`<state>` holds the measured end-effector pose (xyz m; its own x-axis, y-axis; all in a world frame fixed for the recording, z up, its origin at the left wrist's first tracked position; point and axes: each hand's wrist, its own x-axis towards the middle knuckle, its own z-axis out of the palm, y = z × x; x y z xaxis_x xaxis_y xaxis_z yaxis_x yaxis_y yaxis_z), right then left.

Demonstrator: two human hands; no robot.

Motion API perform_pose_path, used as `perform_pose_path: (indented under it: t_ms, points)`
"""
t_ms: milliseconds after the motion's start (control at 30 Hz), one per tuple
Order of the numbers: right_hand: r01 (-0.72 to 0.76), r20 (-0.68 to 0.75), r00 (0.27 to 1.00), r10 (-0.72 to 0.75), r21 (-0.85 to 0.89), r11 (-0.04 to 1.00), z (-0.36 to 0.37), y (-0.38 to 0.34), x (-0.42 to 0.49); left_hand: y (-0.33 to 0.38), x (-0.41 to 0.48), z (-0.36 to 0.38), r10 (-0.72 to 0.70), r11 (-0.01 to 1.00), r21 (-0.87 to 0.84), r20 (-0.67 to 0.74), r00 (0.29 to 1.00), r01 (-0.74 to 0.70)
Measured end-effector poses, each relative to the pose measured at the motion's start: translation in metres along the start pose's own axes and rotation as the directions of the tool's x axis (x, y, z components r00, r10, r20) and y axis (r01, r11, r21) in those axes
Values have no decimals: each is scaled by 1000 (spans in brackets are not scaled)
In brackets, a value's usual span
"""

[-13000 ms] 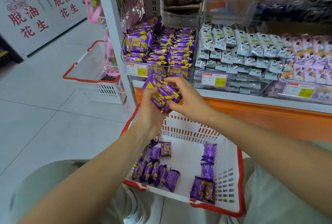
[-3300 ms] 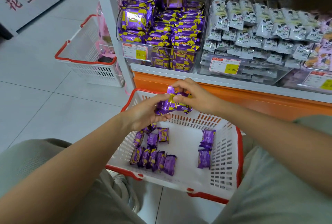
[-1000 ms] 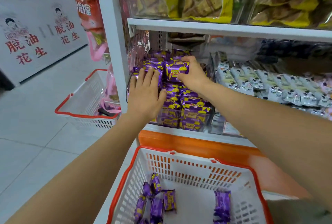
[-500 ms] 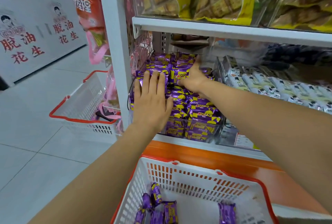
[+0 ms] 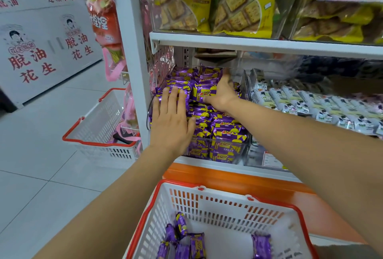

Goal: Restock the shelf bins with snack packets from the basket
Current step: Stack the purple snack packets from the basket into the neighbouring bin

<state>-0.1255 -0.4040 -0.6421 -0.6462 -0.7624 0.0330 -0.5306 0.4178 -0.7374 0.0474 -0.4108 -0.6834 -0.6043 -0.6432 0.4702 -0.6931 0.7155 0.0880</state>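
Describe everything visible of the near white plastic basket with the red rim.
The white slotted plastic basket with a red rim sits upright below the orange shelf base, its near end cut off by the frame. Purple snack packets lie on its floor, clustered left, one apart at right.

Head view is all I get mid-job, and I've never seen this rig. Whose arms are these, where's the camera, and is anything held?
There is no machine: a person works bare-handed, and the one camera sits on their head, looking forward and down. The left hand lies flat on the purple snack packets in the shelf bin; the right hand rests on packets further back, fingertips blurred. Neither seems to grip a packet. Below stands a red-rimmed basket holding a few loose packets. Right of the purple bin lie white packets; above, yellow cracker bags. A second basket stands on the floor to the left.
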Motion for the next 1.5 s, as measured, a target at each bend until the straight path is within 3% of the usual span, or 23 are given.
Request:
perform_pose_path:
  t_ms: [167,267,400,467,533,633,767,867,967,1033,1167,1300,1400,1500]
  points:
    - [88,26,996,-88,-3,996,-19,-7,-33,10,-18,-20,27,999,23,-24,999,-26]
    - [187,-37,982,-186,25,982,-25,-6,-59,13,-35,-35,19,1000,14,-22,1000,-19]
    - [524,-111,851,-513,131,842,-14,16,-106,16,-62,-47,214,977,22,-51,975,-214]
    - [594,-81,803,-590,187,782,-1,34,-133,15,-79,-43,319,946,50,25,947,-320]
    - [573,-24,811,-584,235,785,15,56,-158,19,-102,-34,287,958,-27,136,948,-286]
    - [462,173,844,-507,247,852,39,95,-186,22,-146,-10,124,991,-106,419,899,-87]
    - [245,486,837,-250,75,967,66,151,-204,18,-203,37,42,996,-84,790,612,40]
    - [14,674,737,47,-85,996,88,191,-211,20,-233,71,-20,987,-49,908,418,155]
    - [-97,769,588,250,-239,966,107,223,-220,21,-255,101,-48,984,-2,959,279,177]
    - [-118,783,544,301,-283,952,116,239,-223,19,-264,119,-78,986,39,967,242,163]
    - [-188,774,499,390,-343,920,136,265,-223,14,-273,152,-115,973,63,966,231,221]
    - [-322,748,444,494,-381,866,163,286,-230,11,-283,170,-228,924,112,929,292,366]
    - [-482,730,381,568,-367,795,186,300,-241,7,-296,175,-347,814,173,910,226,554]
    - [-578,712,343,612,-353,736,205,310,-255,-1,-309,179,-371,755,212,919,137,621]
